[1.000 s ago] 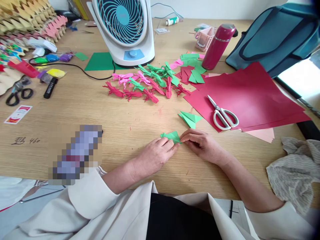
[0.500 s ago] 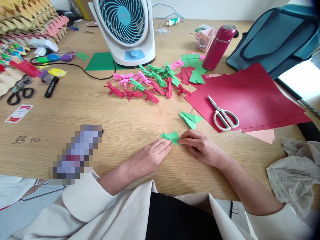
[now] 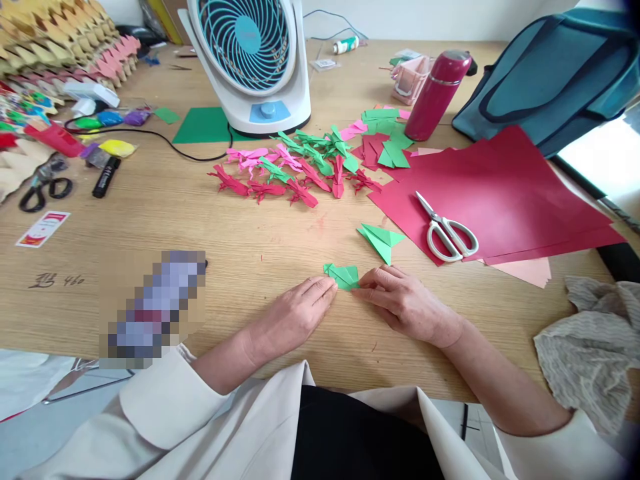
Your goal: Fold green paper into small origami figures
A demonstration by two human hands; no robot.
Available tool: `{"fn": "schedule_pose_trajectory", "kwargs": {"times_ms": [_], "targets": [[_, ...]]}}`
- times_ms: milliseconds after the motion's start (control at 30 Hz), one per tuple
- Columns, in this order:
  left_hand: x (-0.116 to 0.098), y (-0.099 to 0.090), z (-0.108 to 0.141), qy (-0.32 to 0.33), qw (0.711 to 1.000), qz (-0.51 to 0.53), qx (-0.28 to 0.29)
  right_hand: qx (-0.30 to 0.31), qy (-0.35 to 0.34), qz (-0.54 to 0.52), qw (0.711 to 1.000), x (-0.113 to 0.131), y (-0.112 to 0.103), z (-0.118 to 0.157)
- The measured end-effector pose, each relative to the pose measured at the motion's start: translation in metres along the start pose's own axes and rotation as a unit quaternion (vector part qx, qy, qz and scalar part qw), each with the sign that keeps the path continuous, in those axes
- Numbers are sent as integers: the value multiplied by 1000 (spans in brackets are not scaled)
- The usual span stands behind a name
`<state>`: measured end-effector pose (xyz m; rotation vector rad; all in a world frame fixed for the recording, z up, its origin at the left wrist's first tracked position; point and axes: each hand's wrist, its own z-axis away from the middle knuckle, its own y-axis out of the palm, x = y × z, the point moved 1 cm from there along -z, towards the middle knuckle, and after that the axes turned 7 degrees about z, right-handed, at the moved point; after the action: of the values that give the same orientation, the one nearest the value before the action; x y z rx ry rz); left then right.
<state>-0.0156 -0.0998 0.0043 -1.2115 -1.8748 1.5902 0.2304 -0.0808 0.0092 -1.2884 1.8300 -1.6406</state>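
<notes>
A small folded green paper [image 3: 344,276] lies on the wooden table between my two hands. My left hand [image 3: 300,310] has its fingers pressed together on the paper's left end. At the paper's right end, my right hand [image 3: 403,300] pinches the lower corner between thumb and fingers. Just beyond my right hand rests a second green folded piece [image 3: 382,241] with pointed ends. Farther back is a group of folded paper figures, among them a red one [image 3: 302,193], a green one [image 3: 274,171] and a pink one [image 3: 246,158].
White-handled scissors [image 3: 453,239] lie on red paper sheets [image 3: 520,193] at the right. A fan [image 3: 269,113], a red bottle [image 3: 436,100] and a teal bag [image 3: 545,80] stand at the back. A blurred object [image 3: 160,300] is at left, a cloth [image 3: 585,353] at right.
The left hand has shifted slightly left, showing more of the green paper. Its right part now looks flatter and squarer. The right hand has turned a little and moved slightly nearer to me.
</notes>
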Motion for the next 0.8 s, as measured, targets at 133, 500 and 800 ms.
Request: {"fn": "schedule_pose_trajectory", "kwargs": {"times_ms": [133, 500, 800], "targets": [[-3, -1, -5, -32, 999, -21, 14, -2, -12, 5, 1000, 8, 4, -3], [-4, 1, -13, -101, 994, 19, 33, -44, 4, -58, 997, 10, 3, -5], [7, 3, -27, -116, 991, 60, 2, -39, 34, -40, 998, -6, 6, -8]]}}
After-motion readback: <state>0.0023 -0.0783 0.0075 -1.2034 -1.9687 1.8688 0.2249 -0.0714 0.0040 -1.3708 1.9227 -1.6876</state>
